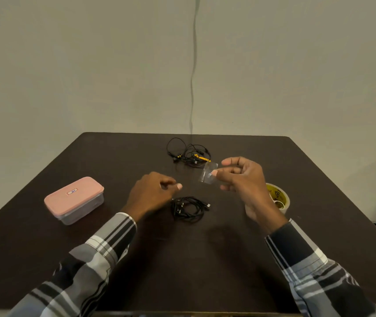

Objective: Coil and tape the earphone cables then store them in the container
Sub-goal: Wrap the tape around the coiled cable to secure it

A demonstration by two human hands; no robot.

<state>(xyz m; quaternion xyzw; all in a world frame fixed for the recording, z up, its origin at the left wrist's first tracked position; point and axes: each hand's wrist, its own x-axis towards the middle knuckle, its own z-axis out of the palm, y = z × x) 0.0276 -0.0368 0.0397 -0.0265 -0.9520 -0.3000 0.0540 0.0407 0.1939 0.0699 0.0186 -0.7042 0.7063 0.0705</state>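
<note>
The right hand (239,177) pinches a loose tape strip (208,175) above the surface (136,259) while the left hand (152,195), fingers curled and empty, hovers beside the coiled earphones (188,208), so the strip may fold onto itself or the unsecured coil spring apart.

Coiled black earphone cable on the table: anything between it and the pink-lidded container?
Head view: only the left hand between coiled earphone cable and container.

Dim, even overhead lighting; soft shadows beneath forearms on table (205,259); slight overall softness; wide-angle bending toward frame edges.
</note>
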